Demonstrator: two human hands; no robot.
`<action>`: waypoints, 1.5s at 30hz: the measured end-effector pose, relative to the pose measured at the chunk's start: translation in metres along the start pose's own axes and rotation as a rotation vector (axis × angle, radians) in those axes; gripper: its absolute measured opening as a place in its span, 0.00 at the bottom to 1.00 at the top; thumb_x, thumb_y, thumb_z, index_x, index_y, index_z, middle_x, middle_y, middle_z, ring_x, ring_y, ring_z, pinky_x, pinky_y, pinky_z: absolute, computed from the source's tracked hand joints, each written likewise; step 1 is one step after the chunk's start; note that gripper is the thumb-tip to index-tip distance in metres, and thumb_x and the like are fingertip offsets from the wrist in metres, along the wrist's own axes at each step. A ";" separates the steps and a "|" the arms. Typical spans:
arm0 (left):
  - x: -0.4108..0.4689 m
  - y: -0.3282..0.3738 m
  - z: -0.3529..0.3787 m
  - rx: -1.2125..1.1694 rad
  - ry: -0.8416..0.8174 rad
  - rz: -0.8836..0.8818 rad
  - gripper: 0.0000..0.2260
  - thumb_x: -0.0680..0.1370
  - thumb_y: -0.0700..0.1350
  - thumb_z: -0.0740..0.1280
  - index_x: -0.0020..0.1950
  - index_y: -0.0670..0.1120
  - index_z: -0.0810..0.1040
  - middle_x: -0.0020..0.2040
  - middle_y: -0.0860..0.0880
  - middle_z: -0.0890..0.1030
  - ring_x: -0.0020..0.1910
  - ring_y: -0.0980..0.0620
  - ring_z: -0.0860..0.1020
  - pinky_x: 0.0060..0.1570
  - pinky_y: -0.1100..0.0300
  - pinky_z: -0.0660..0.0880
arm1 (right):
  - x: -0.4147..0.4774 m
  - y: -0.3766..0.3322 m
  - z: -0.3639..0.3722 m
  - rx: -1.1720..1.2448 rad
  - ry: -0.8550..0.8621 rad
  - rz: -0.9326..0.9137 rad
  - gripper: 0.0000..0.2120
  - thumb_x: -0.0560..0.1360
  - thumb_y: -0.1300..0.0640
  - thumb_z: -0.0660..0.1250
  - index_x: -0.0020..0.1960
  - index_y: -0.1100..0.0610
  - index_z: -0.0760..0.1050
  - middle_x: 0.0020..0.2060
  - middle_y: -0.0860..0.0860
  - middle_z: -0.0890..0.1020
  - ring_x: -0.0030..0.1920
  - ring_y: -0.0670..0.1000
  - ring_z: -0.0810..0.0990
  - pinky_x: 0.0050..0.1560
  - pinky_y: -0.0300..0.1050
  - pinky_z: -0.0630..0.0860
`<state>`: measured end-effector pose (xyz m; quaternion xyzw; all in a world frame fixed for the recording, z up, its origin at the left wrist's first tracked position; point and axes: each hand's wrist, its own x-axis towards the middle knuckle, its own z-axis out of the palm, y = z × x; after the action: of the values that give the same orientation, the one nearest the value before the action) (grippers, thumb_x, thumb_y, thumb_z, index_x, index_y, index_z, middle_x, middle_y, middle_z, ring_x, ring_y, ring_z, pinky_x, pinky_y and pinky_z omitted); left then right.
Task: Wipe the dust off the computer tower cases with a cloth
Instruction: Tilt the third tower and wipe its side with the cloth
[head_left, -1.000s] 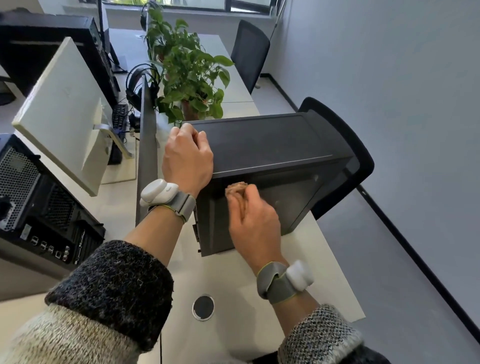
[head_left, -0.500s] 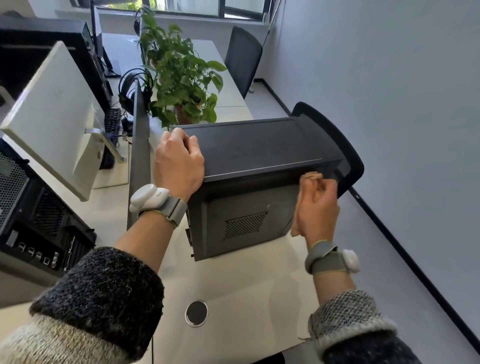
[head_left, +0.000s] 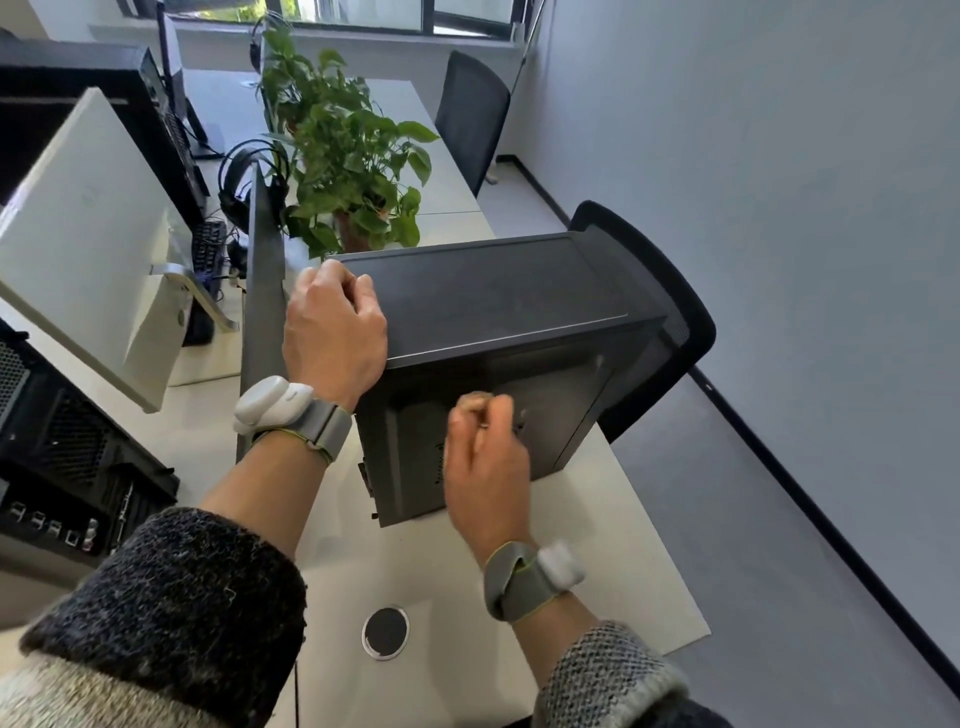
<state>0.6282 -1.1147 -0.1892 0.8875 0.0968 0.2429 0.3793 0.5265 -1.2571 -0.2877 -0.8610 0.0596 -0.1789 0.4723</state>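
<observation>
A black computer tower case (head_left: 498, 301) stands upright on the white desk (head_left: 613, 561). My left hand (head_left: 332, 332) grips the near left top corner of the case, fingers curled over its edge. My right hand (head_left: 485, 457) is against the case's near side panel, holding a small brownish cloth (head_left: 475, 401) bunched in its fingers; only a bit of the cloth shows above the hand. A second open tower case (head_left: 57, 457) sits at the far left beyond the divider.
A grey divider panel (head_left: 262, 291) runs along the desk's left. A potted plant (head_left: 353, 171) stands behind the case, with headphones (head_left: 244, 182) on the divider. A white monitor back (head_left: 93, 244), black chairs (head_left: 675, 322), a cable grommet (head_left: 385, 631) and the grey wall are around.
My right hand with the cloth swept from the side panel's middle to its right edge, then came back to the middle. My left hand has stayed on the corner.
</observation>
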 end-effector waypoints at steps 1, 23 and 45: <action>0.000 0.001 0.000 -0.002 0.000 0.003 0.10 0.85 0.49 0.61 0.49 0.45 0.73 0.49 0.47 0.73 0.48 0.49 0.71 0.48 0.55 0.65 | -0.006 -0.001 0.007 -0.020 -0.071 -0.029 0.07 0.87 0.43 0.57 0.57 0.46 0.66 0.43 0.45 0.81 0.39 0.46 0.81 0.38 0.51 0.82; 0.001 0.001 0.004 0.001 0.010 -0.029 0.10 0.85 0.51 0.62 0.48 0.46 0.74 0.48 0.48 0.73 0.47 0.46 0.74 0.45 0.54 0.68 | 0.024 0.000 -0.031 0.086 0.163 0.202 0.11 0.88 0.44 0.57 0.55 0.52 0.68 0.41 0.41 0.79 0.40 0.42 0.81 0.38 0.47 0.76; -0.001 -0.003 0.001 -0.030 0.016 0.004 0.10 0.85 0.49 0.62 0.47 0.46 0.74 0.45 0.48 0.74 0.45 0.49 0.73 0.45 0.56 0.67 | 0.020 0.044 -0.027 -0.175 0.150 0.007 0.06 0.87 0.46 0.59 0.58 0.46 0.66 0.43 0.45 0.81 0.39 0.51 0.81 0.37 0.56 0.82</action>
<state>0.6280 -1.1136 -0.1929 0.8799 0.0943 0.2522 0.3914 0.5386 -1.3080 -0.3061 -0.8830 0.1132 -0.2352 0.3900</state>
